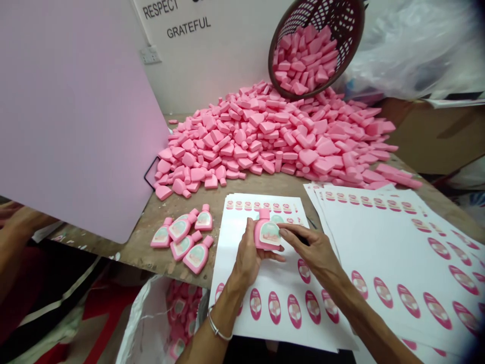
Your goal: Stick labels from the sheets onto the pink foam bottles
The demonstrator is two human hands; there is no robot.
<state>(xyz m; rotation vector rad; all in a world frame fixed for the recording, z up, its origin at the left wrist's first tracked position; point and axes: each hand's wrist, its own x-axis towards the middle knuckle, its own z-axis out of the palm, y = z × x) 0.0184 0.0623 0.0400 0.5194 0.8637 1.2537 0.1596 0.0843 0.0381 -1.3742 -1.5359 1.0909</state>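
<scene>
My left hand [248, 250] is closed round a small pink bottle [262, 229], held upright above the label sheets. A pale green and cream label [270, 233] lies against the bottle's front, its right edge reaching past the bottle's side. Thumb and forefinger of my right hand [303, 240] pinch that right edge. Under both hands is a stack of white label sheets [227, 273], printed with pink oval labels along the bottom and smaller ones along the top. Several labelled pink bottles [180, 228] lie on the wooden table to the left of the stack.
A large heap of unlabelled pink bottles [261, 126] covers the table's back, below a tipped brown basket [272, 76]. More label sheets [364, 232] lie right. A pink panel [76, 111] stands left, another person's hand [30, 220] beside it. A white sack [138, 313] holds labelled bottles.
</scene>
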